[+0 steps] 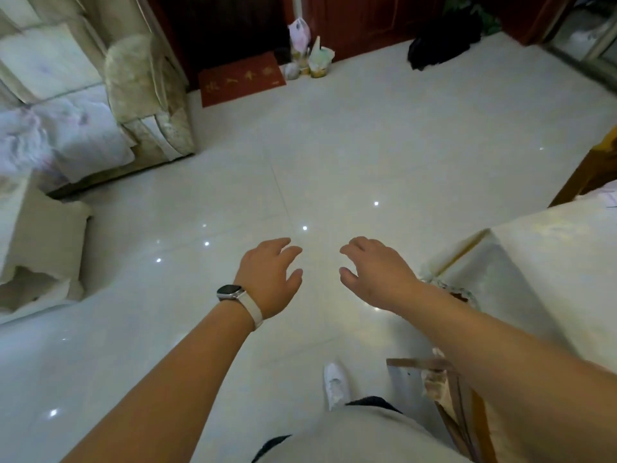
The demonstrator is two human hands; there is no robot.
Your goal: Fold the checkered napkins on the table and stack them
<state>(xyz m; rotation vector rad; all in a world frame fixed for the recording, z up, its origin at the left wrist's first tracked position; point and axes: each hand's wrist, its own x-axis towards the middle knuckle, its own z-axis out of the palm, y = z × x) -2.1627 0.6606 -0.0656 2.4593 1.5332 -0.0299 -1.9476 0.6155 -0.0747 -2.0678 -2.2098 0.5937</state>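
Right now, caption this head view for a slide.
Left hand and right hand hover empty above the glossy floor, beside a cloth-covered table.

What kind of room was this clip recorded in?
Most likely a home living room: a cushioned sofa at left, a red doormat by a dark wooden door, and a cloth-covered table at right.

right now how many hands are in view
2: the left hand, wearing a watch, and the right hand, both empty, fingers loosely curled, over the floor.
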